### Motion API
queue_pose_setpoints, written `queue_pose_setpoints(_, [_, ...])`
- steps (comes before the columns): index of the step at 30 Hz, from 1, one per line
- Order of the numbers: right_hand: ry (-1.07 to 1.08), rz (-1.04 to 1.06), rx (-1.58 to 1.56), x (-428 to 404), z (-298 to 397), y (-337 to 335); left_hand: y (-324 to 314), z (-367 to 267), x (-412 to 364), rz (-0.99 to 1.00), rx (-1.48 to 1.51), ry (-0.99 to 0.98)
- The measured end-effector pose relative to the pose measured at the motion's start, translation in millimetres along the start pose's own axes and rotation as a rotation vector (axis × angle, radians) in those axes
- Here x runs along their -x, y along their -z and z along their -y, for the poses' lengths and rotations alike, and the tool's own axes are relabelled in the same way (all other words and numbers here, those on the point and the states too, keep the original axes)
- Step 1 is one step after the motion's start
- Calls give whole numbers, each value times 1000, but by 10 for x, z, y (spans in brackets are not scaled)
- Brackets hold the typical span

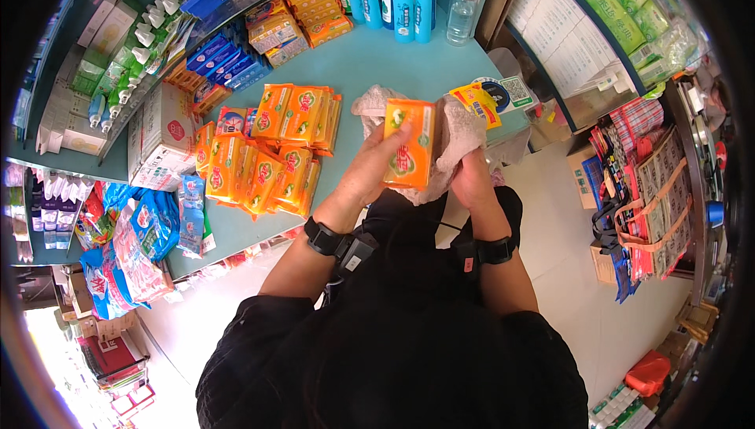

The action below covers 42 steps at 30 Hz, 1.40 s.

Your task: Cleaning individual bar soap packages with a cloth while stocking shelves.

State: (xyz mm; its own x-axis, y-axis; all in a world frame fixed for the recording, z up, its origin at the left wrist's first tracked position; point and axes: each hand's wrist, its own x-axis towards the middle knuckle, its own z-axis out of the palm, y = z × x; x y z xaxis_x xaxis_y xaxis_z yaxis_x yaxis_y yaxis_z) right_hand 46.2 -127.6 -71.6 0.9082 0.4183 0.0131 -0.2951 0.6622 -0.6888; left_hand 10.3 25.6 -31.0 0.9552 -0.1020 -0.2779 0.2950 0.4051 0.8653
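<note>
In front of me, my left hand (376, 165) grips an orange packet of soap (411, 144) with its thumb across the front. A pale, crumpled cloth (457, 137) lies behind and to the right of that packet. My right hand (473, 176) holds the cloth from below, its fingers partly hidden by the folds. To the left, several matching orange soap packets (264, 152) lie in stacked rows on the blue-green counter (377, 62). Just past the cloth, a yellow packet (475, 104) rests near the counter's right corner.
Light-blue spray bottles (403, 7) and a glass bottle with a metal lid (465, 10) stand at the counter's back. A cardboard carton (159, 134) and bagged detergent (154, 224) crowd the left. Folded bags (660, 205) stand right, above the tiled floor (560, 234).
</note>
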Motion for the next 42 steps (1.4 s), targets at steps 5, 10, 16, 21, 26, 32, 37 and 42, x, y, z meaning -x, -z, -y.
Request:
queue_pose_setpoints(5, [414,323,1213,104,137,-203,-142,-59,8,50,358,-20])
queue_pose_setpoints(10, [279,263,971,48,169,-244,-102,107,-2,69,210,-63])
queue_pose_setpoints(16, [438,33,896,-27,173,-224,-307,162,178,-39,-360,-356])
queue_pose_setpoints(21, [196,-7,262,-8,211,-150,-322,86,201,61,-290,-150])
queue_pose_setpoints(26, [28,-107,315,53,305,-74,-240,-34,257,213,-418,-98])
queue_pose_setpoints(32, [-38,77,354,152,532,-84,-148,-117,289,252,-449,-119])
queue_pose_setpoints(37, [-14,213,558,208,512,-230,-183,-125,310,271,-593,-157])
queue_pose_setpoints(42, [-75,152,412,193,465,-178,-182,-161,341,285,-532,-7])
